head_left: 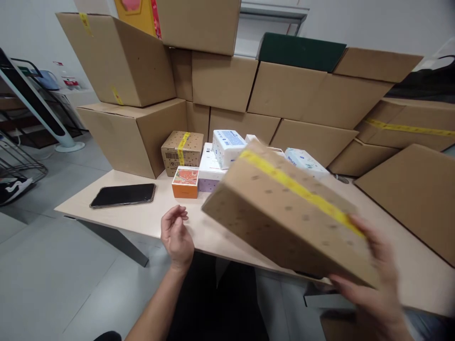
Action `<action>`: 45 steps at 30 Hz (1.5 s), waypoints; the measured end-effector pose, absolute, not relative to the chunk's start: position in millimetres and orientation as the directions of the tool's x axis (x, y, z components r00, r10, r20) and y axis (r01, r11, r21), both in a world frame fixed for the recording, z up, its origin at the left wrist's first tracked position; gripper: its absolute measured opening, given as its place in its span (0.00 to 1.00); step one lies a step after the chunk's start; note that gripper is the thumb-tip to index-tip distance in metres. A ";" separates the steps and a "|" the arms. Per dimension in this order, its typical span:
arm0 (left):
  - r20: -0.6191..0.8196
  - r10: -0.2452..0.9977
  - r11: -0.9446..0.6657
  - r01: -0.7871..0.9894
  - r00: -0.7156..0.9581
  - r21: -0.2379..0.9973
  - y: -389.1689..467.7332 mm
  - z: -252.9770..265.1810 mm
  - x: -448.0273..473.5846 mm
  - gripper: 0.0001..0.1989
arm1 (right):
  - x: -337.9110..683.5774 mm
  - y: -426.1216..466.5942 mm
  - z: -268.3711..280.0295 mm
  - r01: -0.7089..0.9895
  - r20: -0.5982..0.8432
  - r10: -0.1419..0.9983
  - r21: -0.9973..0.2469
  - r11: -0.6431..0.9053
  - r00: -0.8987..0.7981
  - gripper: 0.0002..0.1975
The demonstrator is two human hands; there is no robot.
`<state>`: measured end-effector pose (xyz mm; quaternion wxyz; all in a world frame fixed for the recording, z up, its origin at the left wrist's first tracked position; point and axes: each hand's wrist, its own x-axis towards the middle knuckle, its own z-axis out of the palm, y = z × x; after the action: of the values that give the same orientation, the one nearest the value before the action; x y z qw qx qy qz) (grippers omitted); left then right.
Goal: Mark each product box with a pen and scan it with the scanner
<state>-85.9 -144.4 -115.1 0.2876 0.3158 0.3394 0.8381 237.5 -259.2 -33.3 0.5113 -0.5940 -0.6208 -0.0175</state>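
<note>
A brown cardboard box [284, 203] with dark spots and a strip of yellow tape hangs tilted over the table, slightly blurred. Its right end is gripped by my right hand [377, 274], fingers on the top and thumb underneath. My left hand [177, 237] is over the table's front edge, apart from the box, fingers loosely curled and apart, holding nothing. Beyond it sits a small orange box [185, 182]. Behind that are a white and purple box [209, 170], a wrapped tissue pack [228, 147] and a smaller taped spotted box [177, 149]. The lifted box hides part of this group.
A phone [122, 195] lies at the table's left end. Large cardboard boxes [159, 137] are stacked along the back, a dark green box [302, 51] among them. Another large box [415, 194] stands at the right. A tower fan [39, 104] is on the floor at left.
</note>
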 end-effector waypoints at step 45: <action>0.314 0.949 -0.305 0.316 0.024 0.898 -219.4 -81.6 -165.9 0.34 | 127.1 -281.6 -100.3 0.400 0.297 0.841 -0.910 0.107 0.452 0.33</action>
<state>-165.9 -219.4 -81.6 0.3209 0.6397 0.4945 0.4932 127.1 -281.6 -100.3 0.5637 -0.6389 -0.4855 0.1957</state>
